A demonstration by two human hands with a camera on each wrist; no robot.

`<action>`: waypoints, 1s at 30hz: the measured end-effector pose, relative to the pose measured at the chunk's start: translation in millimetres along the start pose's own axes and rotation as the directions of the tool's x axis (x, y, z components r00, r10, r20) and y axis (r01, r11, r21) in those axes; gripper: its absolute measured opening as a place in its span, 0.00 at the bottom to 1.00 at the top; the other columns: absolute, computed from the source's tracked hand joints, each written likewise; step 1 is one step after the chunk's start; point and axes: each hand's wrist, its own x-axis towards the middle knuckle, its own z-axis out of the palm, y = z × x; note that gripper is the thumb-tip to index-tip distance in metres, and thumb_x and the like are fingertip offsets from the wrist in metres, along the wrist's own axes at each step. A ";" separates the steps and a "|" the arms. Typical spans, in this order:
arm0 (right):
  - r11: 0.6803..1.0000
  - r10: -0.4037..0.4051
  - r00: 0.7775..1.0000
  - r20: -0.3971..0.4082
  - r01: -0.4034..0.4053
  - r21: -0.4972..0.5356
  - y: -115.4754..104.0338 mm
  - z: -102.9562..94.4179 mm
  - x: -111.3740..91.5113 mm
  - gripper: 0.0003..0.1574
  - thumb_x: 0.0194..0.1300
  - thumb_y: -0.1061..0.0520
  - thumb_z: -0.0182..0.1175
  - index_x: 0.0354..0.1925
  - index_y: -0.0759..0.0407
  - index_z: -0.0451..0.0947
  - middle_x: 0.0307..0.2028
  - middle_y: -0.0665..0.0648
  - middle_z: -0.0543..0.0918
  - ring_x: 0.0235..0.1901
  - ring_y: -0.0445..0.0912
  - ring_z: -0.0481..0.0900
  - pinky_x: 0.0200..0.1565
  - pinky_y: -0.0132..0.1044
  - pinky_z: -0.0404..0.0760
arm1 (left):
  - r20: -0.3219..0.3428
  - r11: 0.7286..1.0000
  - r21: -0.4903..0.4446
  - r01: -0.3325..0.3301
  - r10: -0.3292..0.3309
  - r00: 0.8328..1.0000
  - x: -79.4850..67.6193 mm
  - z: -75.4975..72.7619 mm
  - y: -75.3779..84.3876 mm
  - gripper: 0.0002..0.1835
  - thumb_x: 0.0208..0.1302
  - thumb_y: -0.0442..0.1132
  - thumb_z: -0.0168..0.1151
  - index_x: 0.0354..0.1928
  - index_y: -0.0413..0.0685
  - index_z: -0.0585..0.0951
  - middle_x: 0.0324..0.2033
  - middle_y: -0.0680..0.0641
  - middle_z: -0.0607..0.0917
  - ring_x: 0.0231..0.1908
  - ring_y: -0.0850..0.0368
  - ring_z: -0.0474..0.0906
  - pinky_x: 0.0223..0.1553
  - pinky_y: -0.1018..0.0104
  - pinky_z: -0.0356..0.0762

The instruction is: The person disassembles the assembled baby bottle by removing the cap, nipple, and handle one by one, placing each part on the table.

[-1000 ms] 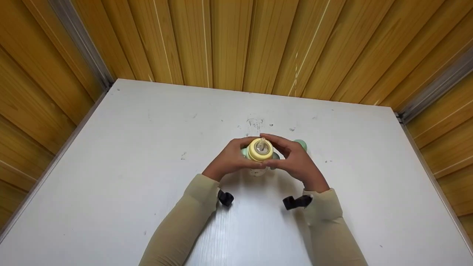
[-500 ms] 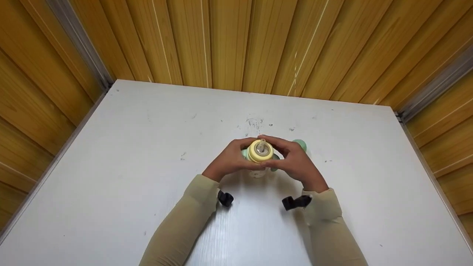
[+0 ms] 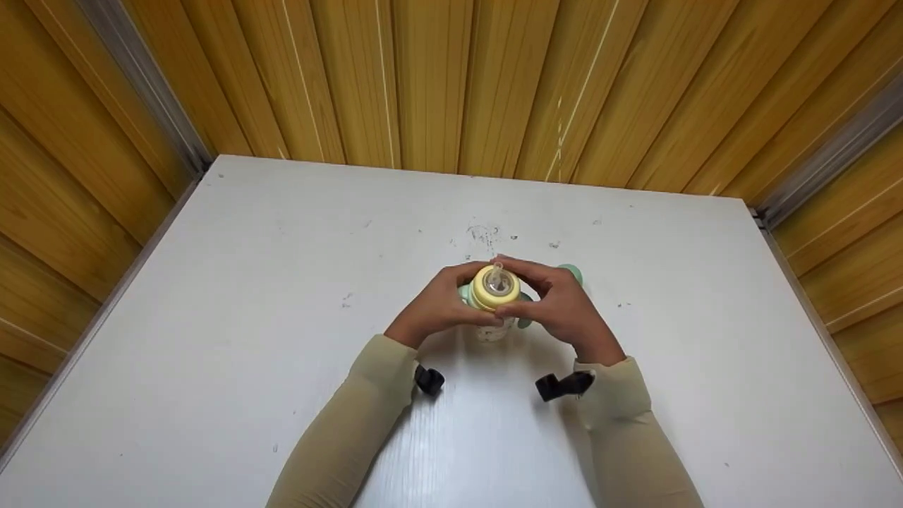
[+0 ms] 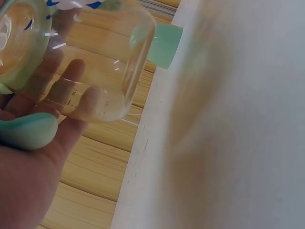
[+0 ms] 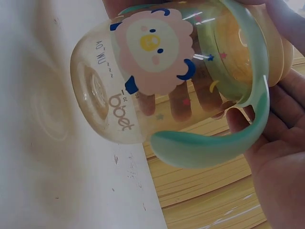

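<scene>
A clear baby bottle (image 3: 496,291) with a yellow collar and a see-through top is held between both hands in the head view. My left hand (image 3: 439,302) grips its left side, its fingers showing through the clear body (image 4: 102,57) in the left wrist view. From the right, my right hand (image 3: 564,305) holds it around the collar, thumb at the near side. The right wrist view shows a pink sheep print (image 5: 157,52) and a curved green handle (image 5: 205,150). Between the bottle's base and the tabletop a gap shows in the left wrist view.
A green cap (image 3: 571,272) stands on the white table (image 3: 282,339) just beyond my right hand. Wood-patterned panels (image 3: 430,85) close off the back and both sides. Black camera mounts (image 3: 429,381) sit at the wrists.
Both hands keep their hold in the same place. The bottle has shifted only slightly in tilt, and the head view has moved a little.
</scene>
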 end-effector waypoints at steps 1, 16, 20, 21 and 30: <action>1.000 -0.001 1.000 -0.001 0.001 0.004 0.0 0.1 0.0 0.38 0.45 0.58 0.71 0.56 0.61 0.72 0.58 0.58 0.74 0.61 0.45 0.68 0.64 0.37 0.61 | -0.001 1.000 0.002 -0.001 0.001 1.000 -0.2 0.1 0.1 0.37 0.40 0.40 0.75 0.57 0.60 0.73 0.51 0.56 0.79 0.49 0.61 0.75 0.54 0.62 0.70; 0.996 -0.040 0.999 -0.022 0.042 0.073 24.5 -2.8 3.7 0.35 0.46 0.58 0.70 0.55 0.52 0.74 0.55 0.54 0.77 0.58 0.44 0.72 0.61 0.39 0.67 | 0.006 0.998 0.055 0.007 -0.007 1.000 -1.5 -0.9 -3.1 0.42 0.34 0.41 0.78 0.58 0.62 0.71 0.52 0.59 0.77 0.51 0.62 0.74 0.55 0.63 0.70; 0.996 -0.042 0.999 -0.026 0.044 0.072 24.6 -3.4 3.8 0.35 0.46 0.58 0.70 0.55 0.52 0.74 0.54 0.54 0.78 0.57 0.44 0.73 0.59 0.35 0.69 | 0.006 0.997 0.078 0.023 -0.024 1.000 -1.6 -0.5 -3.2 0.44 0.32 0.43 0.78 0.58 0.64 0.70 0.52 0.60 0.77 0.50 0.63 0.73 0.55 0.62 0.70; 0.996 -0.040 0.999 -0.026 0.042 0.072 24.5 -3.5 3.9 0.35 0.46 0.57 0.70 0.55 0.52 0.74 0.54 0.54 0.78 0.57 0.44 0.73 0.58 0.34 0.70 | 0.004 0.996 0.084 0.030 -0.030 1.000 -1.5 -0.4 -3.0 0.43 0.33 0.44 0.78 0.58 0.64 0.70 0.52 0.60 0.77 0.50 0.63 0.73 0.55 0.62 0.70; 0.992 -0.058 0.998 -0.021 0.060 0.107 22.3 -2.9 3.9 0.36 0.47 0.60 0.70 0.57 0.55 0.73 0.55 0.55 0.77 0.57 0.45 0.73 0.56 0.33 0.72 | -0.035 0.991 0.129 0.030 -0.026 0.999 3.5 0.9 -15.9 0.39 0.34 0.52 0.77 0.55 0.65 0.72 0.48 0.61 0.79 0.46 0.64 0.74 0.50 0.64 0.72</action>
